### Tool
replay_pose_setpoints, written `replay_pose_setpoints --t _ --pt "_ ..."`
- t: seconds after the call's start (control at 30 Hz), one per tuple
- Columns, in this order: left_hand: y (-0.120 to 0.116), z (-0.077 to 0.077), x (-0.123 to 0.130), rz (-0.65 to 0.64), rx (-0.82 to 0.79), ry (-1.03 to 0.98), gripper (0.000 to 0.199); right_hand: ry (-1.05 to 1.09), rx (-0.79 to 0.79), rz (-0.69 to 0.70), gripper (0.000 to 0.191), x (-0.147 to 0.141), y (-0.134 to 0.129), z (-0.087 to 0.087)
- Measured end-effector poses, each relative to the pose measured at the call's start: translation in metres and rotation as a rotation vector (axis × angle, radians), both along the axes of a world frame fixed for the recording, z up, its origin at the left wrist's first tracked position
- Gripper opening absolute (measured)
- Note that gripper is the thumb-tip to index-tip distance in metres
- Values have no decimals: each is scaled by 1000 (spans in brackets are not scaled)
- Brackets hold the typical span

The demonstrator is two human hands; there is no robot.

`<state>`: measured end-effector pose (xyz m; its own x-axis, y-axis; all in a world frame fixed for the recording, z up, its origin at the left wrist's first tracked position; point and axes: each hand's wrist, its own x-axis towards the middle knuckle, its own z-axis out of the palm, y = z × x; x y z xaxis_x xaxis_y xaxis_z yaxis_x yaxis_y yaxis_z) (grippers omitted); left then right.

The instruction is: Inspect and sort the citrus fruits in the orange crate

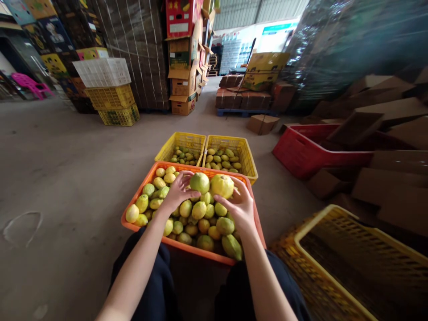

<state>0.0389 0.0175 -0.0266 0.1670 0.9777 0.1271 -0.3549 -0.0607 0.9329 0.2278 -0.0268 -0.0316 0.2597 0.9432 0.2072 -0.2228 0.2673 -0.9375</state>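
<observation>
An orange crate (207, 254) full of green and yellow fruits stands in front of my knees. Above its far half, my left hand (180, 192) grips a round green fruit (199, 183) between thumb and fingers. Beside it, my right hand (239, 203) is closed round a larger, ribbed yellow fruit (222, 186). The two held fruits are side by side, very near each other. Beneath them lie several loose fruits, among them a green one (225, 226) at the crate's right side.
Two yellow crates (180, 136) (252, 165) holding fruits adjoin the far edge. A red crate (294, 156) and loose cardboard (394, 183) lie to the right, with a yellow crate (314, 223) at lower right. Stacked boxes (182, 84) rise behind.
</observation>
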Motion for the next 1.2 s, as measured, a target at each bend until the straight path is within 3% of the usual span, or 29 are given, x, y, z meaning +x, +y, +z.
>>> replay_pose_setpoints --t 0.13,0.23,0.37,0.53,0.73,0.97,1.2 --pt "0 -1 -2 -22 -147 -150 55 147 -71 41 47 -1 -5 8" --pt "1 -4 3 -25 -220 -246 48 250 -119 118 37 -2 -2 4" --pt "3 -8 11 10 -258 -308 40 320 -125 118 32 -2 5 -3" --pt "-1 -5 18 5 -248 -216 36 357 -174 124 33 -1 8 -6" --pt "-6 -2 21 -23 -209 -85 44 343 -217 36 32 -10 7 -4" --pt "-2 -7 18 1 -253 -159 45 279 -255 92 43 -16 0 7" --pt "2 -12 17 22 -343 -277 33 302 -236 78 36 -9 5 0"
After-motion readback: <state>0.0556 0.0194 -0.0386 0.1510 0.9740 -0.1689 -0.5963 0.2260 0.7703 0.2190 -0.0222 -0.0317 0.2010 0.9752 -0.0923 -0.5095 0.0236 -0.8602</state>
